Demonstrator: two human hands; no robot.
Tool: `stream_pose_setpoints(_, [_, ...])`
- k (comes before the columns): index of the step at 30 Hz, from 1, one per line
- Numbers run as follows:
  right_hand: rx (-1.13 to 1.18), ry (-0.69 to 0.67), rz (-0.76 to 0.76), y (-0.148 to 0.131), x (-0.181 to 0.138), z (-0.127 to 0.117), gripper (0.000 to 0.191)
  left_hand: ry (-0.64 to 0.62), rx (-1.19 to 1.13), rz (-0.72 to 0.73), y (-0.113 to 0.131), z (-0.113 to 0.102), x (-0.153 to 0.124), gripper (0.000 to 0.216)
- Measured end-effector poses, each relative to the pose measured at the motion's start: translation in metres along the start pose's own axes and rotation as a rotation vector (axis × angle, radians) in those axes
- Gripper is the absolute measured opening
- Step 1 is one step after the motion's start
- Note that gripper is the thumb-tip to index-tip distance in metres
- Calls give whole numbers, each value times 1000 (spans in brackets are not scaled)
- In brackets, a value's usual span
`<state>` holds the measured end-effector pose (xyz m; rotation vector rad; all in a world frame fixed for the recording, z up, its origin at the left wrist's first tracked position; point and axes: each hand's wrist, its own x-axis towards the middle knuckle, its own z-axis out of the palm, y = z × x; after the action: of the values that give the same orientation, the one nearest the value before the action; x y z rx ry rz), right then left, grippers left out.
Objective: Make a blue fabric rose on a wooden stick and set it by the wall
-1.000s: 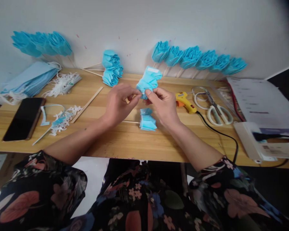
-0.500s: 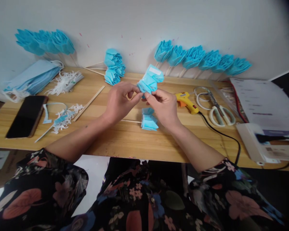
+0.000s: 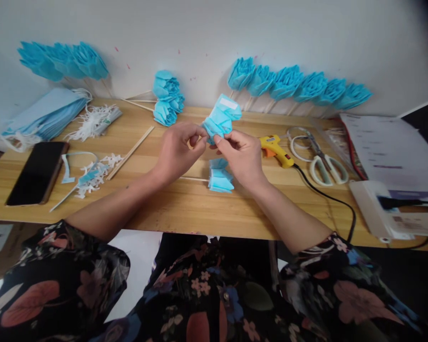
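Observation:
Between my two hands, above the table, is a folded piece of blue mask fabric with a white strip near its top. My right hand pinches its lower edge between thumb and fingers. My left hand is closed at the lower left edge, thumb and forefinger together on the fabric; the exact grip is partly hidden. Below the hands lies a blue fabric flower bud on a thin wooden stick. Just right of my right hand rests a yellow glue gun.
Blue fabric flowers lean on the wall, with more flowers at the middle back. Face masks, white ear loops, a phone and sticks are left. Scissors, papers and a power strip are right.
My left thumb has drawn back slightly to the left from my right thumb. The blue fabric stays in nearly the same place, and the view has shifted slightly.

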<state>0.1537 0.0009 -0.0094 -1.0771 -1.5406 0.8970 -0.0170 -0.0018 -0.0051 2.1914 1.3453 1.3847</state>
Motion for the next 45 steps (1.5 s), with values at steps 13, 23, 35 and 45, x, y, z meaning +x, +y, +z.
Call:
stream_pose_setpoints(13, [-58, 13, -25, -1, -1, 2, 32, 0, -50, -39, 1, 0, 0, 16])
stream_pose_setpoints(23, [20, 6, 52, 6, 4, -2, 33, 2, -108, -75, 0, 4, 0, 16])
stream_pose_setpoints(35, [36, -18, 52, -1, 0, 1, 34, 26, -49, -16, -1, 4, -2, 13])
stream_pose_setpoints(45, [-19, 2, 3, 1, -1, 3, 33, 20, -62, -15, -2, 4, -1, 13])
